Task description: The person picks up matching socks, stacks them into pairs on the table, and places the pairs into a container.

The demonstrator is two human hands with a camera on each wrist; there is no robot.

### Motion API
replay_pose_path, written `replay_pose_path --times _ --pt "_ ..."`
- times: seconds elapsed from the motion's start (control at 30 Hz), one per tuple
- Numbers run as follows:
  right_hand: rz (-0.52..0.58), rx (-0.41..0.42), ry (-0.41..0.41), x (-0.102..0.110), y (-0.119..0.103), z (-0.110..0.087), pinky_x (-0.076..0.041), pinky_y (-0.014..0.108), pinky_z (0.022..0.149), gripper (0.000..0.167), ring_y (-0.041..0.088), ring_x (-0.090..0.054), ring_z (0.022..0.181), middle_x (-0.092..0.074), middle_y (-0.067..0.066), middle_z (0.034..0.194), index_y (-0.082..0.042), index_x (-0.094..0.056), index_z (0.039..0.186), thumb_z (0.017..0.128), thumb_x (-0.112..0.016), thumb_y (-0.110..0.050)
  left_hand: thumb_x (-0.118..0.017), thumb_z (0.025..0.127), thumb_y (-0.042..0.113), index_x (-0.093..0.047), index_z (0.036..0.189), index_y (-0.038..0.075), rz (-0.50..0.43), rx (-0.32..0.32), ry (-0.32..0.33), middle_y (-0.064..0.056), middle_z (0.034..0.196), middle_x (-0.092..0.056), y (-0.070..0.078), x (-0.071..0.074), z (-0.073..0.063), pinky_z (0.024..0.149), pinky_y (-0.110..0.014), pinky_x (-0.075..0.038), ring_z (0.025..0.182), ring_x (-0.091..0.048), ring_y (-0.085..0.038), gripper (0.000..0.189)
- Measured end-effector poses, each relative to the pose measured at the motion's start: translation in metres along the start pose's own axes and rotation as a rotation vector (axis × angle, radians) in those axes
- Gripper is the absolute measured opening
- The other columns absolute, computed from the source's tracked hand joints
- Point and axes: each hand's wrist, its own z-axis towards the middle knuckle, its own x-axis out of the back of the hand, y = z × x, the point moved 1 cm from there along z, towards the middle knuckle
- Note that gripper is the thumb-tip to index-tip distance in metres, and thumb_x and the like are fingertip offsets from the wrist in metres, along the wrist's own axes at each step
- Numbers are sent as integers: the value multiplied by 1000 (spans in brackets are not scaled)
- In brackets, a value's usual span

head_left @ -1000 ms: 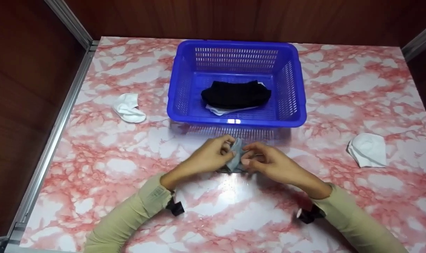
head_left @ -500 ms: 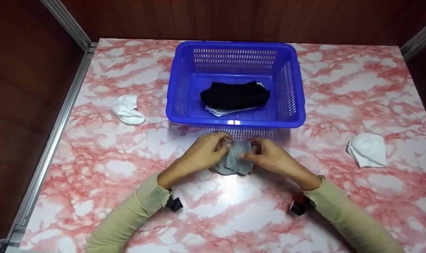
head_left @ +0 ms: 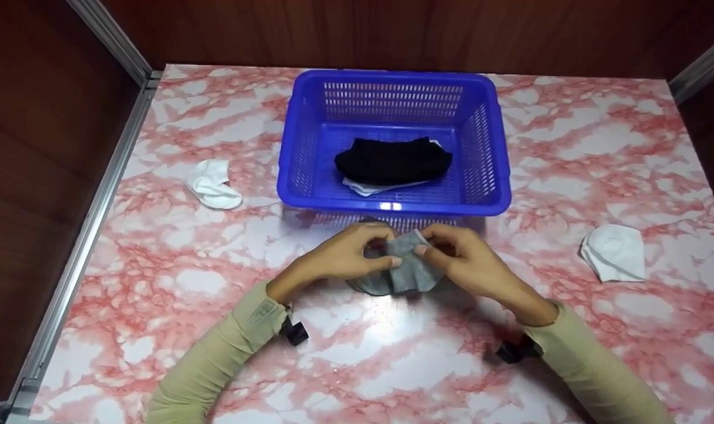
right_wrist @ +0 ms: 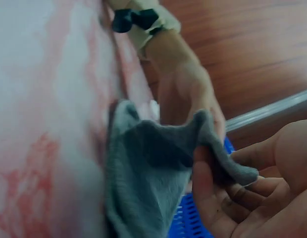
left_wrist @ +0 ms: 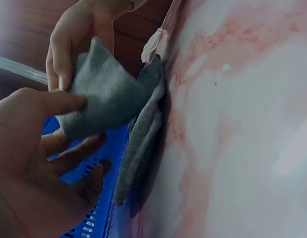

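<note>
In front of the basket, both hands hold the raised cuff end of a grey sock (head_left: 414, 272). My left hand (head_left: 348, 254) pinches it, with the thumb on the near face and fingers behind. My right hand (head_left: 473, 262) pinches the cuff's upper right corner between thumb and fingers. In the left wrist view, the cuff flap (left_wrist: 106, 94) stands up from the table, while more grey sock fabric (left_wrist: 141, 144) lies flat below it. Up close in the right wrist view, the grey fabric (right_wrist: 153, 178) bends, its edge curling over at the fingers.
Just behind the hands stands a blue plastic basket (head_left: 333, 203). A folded black sock (head_left: 392, 160) lies in it on top of white fabric (head_left: 368, 188). One white sock (head_left: 212, 185) lies at the left of the marbled table, and folded white socks (head_left: 615, 253) at the right.
The grey sock was bunched narrow between the hands, then spread flat. Now its cuff is lifted and tilted, with the right hand's grip at its top right corner.
</note>
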Motion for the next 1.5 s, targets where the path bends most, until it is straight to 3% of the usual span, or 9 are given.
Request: replay_pose_path --times 0.13,0.27,0.37,0.57,0.73,0.9,0.97,1.17,1.5 --pt "63 16 43 14 -7 -9 -50 25 56 10 10 -57 64 -62 1 78 -8 -74 104 102 -65 -10 -79 94 41 -70 85 14 -51 -10 -11 1 131 -69 1 7 -4 107 -38 -51 124 -61 -15 30" --pt "71 -6 83 26 -7 -15 -49 26 52 8 8 -55 61 -61 0 74 -5 -73 103 102 -66 -10 -80 92 44 -70 91 18 -62 39 2 5 109 -70 2 15 -9 98 -32 -51 105 -63 -11 28" --pt "-10 -29 77 27 1 -14 -47 23 53 9 6 -53 61 -59 -1 73 -6 -71 99 101 -68 -14 -80 92 40 -71 101 18 -61 102 -5 6 95 -68 -2 16 -10 88 -31 -51 91 -60 -9 26" --pt "-211 -65 -4 19 26 -5 -42 23 55 8 7 -52 63 -60 -3 73 -7 -67 93 97 -71 -13 -81 91 30 -77 114 13 8 202 -65 3 107 -79 -8 13 -9 95 -34 -56 99 -66 -9 29" --pt "-310 -77 -24 15 37 1 -33 23 54 22 9 -44 61 -47 -6 69 -13 -53 78 92 -70 -10 -81 92 33 -77 115 10 98 267 -40 -1 101 -78 -3 19 -13 87 -36 -57 90 -65 -12 33" --pt "-296 -83 -17 24 34 -1 -47 23 62 1 11 -58 72 -68 2 80 -6 -68 92 92 -68 -6 -81 91 28 -65 133 11 162 362 -62 0 100 -68 4 28 -20 84 -33 -51 90 -59 -14 49" --pt "-286 -77 -12 31 31 -3 -51 24 68 8 13 -61 77 -72 5 85 -3 -71 98 92 -68 -5 -79 92 24 -57 143 12 127 395 -69 -1 100 -62 6 30 -22 82 -33 -49 90 -57 -15 57" --pt "-308 -78 -43 48 29 -6 -45 23 63 2 12 -54 69 -61 -3 72 -7 -67 86 88 -68 -6 -78 93 20 -54 144 11 32 377 -39 -1 101 -61 10 27 -20 75 -29 -48 83 -56 -13 57" --pt "-331 -111 -88 34 42 -2 -39 23 57 7 9 -49 62 -54 -6 68 -8 -65 86 88 -71 -8 -80 91 20 -66 121 8 192 383 -51 1 81 -58 5 19 -20 70 -31 -47 73 -54 -14 34"
